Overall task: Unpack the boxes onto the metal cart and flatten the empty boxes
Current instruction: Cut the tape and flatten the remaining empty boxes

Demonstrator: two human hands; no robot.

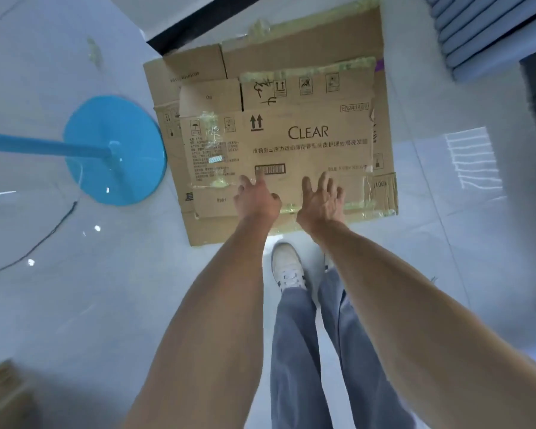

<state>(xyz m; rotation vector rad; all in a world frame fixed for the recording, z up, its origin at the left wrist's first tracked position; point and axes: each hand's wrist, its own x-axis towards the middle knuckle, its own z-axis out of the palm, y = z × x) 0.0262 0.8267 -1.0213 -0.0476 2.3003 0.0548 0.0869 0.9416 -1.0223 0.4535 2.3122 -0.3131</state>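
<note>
Cardboard box (291,144), flattened, tops stack of flat boxes (381,97) on floor (75,305), near blue stand base (115,150). Left hand (257,201) and right hand (321,204) spread wide at near edge, gripping nothing. Advice: press palms flat along creases, square edges with stack below.

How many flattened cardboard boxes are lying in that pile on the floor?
At least 2. The CLEAR box lies on top, under both hands. A larger flattened box lies beneath, sticking out at the far side. Edges at the left and right may belong to more, hidden underneath.
</note>
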